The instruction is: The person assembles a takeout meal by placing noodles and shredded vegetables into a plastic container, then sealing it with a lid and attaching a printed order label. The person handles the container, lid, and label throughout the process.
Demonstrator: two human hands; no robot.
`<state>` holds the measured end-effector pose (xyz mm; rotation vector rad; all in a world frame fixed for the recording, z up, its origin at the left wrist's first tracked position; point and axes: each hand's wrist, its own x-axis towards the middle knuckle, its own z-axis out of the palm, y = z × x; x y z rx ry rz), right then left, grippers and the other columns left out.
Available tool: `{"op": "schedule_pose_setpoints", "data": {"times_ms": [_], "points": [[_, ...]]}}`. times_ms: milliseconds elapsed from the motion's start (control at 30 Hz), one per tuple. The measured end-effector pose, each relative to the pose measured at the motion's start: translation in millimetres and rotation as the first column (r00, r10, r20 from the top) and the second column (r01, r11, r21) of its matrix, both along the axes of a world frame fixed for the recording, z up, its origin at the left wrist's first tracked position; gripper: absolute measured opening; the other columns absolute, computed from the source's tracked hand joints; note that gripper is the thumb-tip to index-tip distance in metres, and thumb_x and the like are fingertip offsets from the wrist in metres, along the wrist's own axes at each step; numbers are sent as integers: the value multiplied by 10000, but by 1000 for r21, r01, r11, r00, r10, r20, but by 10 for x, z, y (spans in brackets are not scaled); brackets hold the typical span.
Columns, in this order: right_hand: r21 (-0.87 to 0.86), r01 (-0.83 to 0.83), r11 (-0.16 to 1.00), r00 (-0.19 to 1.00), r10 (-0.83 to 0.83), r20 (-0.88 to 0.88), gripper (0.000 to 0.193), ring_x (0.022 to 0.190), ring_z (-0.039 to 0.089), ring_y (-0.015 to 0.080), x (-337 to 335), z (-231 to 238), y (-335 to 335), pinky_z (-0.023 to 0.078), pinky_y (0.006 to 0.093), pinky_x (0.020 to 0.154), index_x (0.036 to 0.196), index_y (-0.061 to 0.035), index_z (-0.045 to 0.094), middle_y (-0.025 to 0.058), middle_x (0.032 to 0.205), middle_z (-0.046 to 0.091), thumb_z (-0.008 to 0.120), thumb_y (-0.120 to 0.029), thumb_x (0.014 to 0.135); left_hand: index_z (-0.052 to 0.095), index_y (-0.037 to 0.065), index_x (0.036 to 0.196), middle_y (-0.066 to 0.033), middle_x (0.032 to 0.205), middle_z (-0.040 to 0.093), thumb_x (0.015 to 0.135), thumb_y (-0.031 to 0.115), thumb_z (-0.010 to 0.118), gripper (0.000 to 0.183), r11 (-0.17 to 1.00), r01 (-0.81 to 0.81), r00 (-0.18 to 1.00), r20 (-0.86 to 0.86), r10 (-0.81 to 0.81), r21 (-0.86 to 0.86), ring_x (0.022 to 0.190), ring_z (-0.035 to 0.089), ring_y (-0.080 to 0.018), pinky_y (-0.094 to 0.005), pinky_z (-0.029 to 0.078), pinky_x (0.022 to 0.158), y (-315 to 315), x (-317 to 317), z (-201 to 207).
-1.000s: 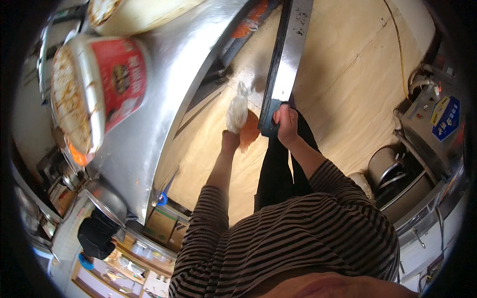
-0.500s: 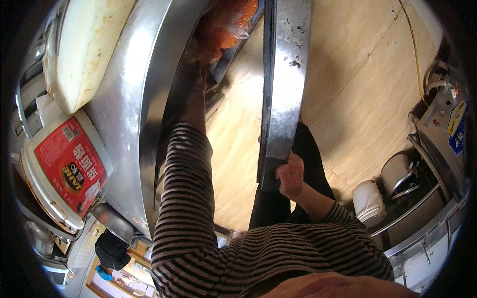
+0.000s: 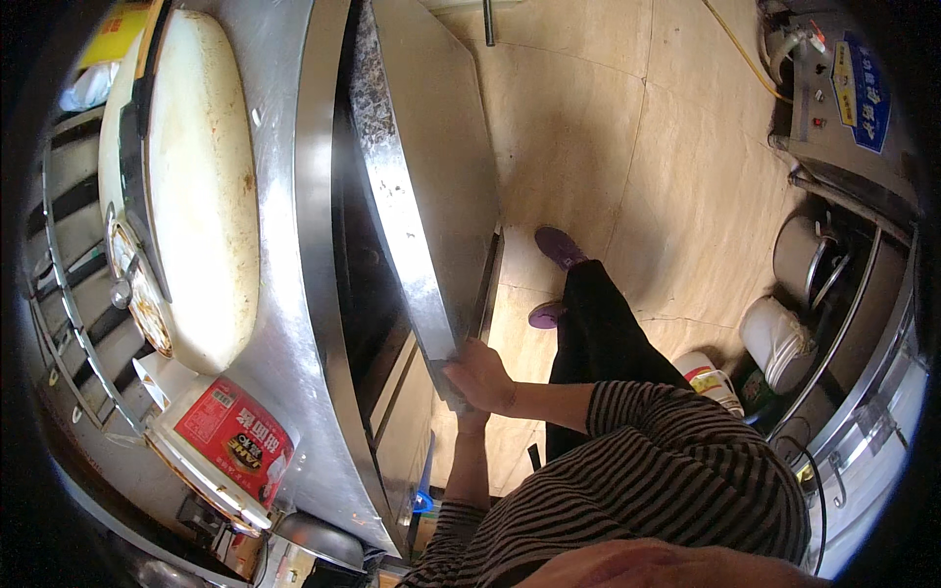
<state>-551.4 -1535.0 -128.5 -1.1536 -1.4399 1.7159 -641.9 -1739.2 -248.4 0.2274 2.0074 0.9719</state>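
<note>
Low at the counter's side, a stainless steel door [image 3: 412, 230] with a worn, scratched edge stands partly open at a slant. My right hand [image 3: 480, 374] is closed around the near end of that edge. Just below it is my left hand [image 3: 472, 421], close to the same corner. Its fingers are hidden behind my right hand and the door, so whether it holds anything does not show. Between the door and the counter [image 3: 319, 245] is a dark opening, and its contents cannot be made out.
On the counter are a long, pale board [image 3: 206, 186] and a white tub [image 3: 279, 480] with a red label. A metal bowl [image 3: 319, 537] is near it. White buckets [image 3: 774, 338] and a steel pot [image 3: 804, 255] stand right, below a metal appliance [image 3: 843, 127]. Tiled floor [image 3: 569, 127] lies between.
The door has swung left toward the counter with my right hand on it. My left arm has come out of the opening, and the orange, plastic-wrapped thing there is out of sight.
</note>
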Motion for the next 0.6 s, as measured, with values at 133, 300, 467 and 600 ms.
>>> {"op": "schedule_pose_setpoints", "data": {"times_ms": [133, 300, 467, 600], "points": [[-170, 71, 983, 997, -69, 18, 385, 813, 576, 327, -116, 70, -20, 422, 426, 787, 768, 5, 588, 191, 763, 616, 515, -344, 915, 562, 69, 1184, -78, 1128, 598, 891, 324, 522, 390, 996, 36, 987, -160, -22, 79, 1043, 567, -253, -395, 447, 918, 180, 168, 126], [-56, -168, 984, 985, 170, 40, 288, 787, 543, 329, -73, 34, 7, 420, 439, 727, 789, -19, 553, 177, 762, 552, 541, -288, 888, 614, 69, 1109, -69, 1055, 628, 842, 255, 609, 325, 978, 80, 965, -263, -27, 195, 1022, 579, -250, -403, 452, 906, 608, 82, 357], [197, 216, 956, 953, -250, 168, 331, 975, 476, 368, -20, 52, 278, 385, 448, 851, 1108, 28, 427, 216, 1048, 467, 572, -160, 878, 654, 71, 1033, -71, 959, 638, 732, 119, 732, 314, 939, 260, 917, -362, -168, 224, 946, 582, -240, -371, 457, 854, 878, -109, 602], [48, 97, 994, 985, -103, 141, 701, 1183, 423, 349, -272, -201, 724, 353, 429, 1008, 1448, -56, 173, 218, 1302, 384, 585, -241, 911, 655, 15, 952, -61, 936, 627, 748, 112, 733, 239, 969, 232, 898, -401, -182, 80, 892, 574, -190, -336, 472, 786, 826, -274, 750]]}}
